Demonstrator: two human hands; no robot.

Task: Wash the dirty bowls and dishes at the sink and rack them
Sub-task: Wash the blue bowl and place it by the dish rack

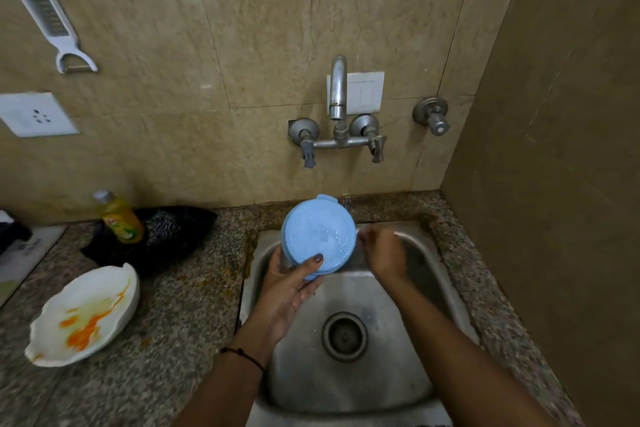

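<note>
My left hand (289, 282) grips a round light-blue lid (318, 236) by its lower edge, thumb on top, holding it tilted over the back left of the steel sink (408, 381). The lid's surface is wet. To the lid's right, my right hand (384, 253) hovers over the sink with its fingers loosely curled and nothing visible in it. A white dish (85, 315) smeared with orange food lies on the granite counter at the left. Above the sink, on the wall, is the tap (337, 90).
A yellow dish-soap bottle (119, 217) and a steel scrubber (162, 227) rest on a black tray (187, 218) behind the dirty dish. The sink drain (344, 336) is uncovered. A side wall rises close on the right. A peeler (45, 14) hangs on the wall.
</note>
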